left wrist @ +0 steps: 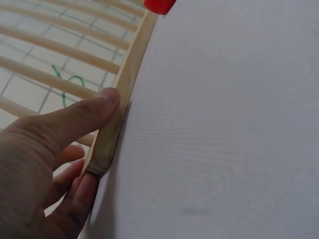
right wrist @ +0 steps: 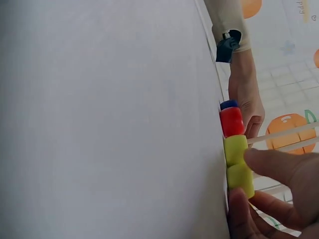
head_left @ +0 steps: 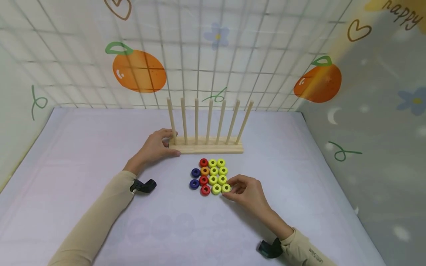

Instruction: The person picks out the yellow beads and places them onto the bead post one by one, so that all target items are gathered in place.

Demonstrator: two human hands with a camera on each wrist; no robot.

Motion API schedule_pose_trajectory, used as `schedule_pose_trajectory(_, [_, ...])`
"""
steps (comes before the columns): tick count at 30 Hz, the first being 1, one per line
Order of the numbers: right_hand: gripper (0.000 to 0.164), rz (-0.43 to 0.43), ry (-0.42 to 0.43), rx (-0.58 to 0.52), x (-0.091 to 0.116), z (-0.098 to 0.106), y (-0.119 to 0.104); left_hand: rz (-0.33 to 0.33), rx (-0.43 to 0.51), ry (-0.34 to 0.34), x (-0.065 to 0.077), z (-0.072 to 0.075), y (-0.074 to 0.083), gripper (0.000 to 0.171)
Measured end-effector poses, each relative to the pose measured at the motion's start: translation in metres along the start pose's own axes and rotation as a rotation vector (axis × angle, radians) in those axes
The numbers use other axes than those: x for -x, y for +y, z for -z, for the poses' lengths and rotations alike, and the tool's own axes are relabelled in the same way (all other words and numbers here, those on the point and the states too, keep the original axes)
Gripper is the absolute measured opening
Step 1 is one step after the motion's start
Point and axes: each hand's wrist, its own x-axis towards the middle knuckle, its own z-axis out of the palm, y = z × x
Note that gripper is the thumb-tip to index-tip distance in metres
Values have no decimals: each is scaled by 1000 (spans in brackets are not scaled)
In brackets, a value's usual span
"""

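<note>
Fingers of the right hand (head_left: 249, 194) pinched a yellow ring (head_left: 226, 188), narrowly parted. Those of the left hand (head_left: 154, 146) gripped the wooden peg rack (head_left: 209, 149) at its left end.

The left arm (head_left: 103, 212) stretches forward, the left hand (head_left: 154, 147) gripping with its thumb (left wrist: 82, 119) apart from the fingers (left wrist: 82, 199). The right arm (head_left: 280, 224) angles inward from the lower right, the right hand (head_left: 252, 193) pinching between thumb and finger.

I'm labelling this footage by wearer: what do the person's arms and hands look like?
The left sleeve and right sleeve are beige; the right one carries small dark lettering. A black device sits at each cuff. The left hand and right hand wear no gloves.
</note>
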Motion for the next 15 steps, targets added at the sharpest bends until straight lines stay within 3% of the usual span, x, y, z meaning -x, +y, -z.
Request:
schedule_pose_trajectory(7, [28, 10, 20, 20, 0, -3, -1, 35, 77, -18, 0, 2, 2, 74])
schedule_pose_trajectory(15, [26, 20, 23, 36, 0, -3, 0, 53, 104, -28, 0, 2, 1, 74])
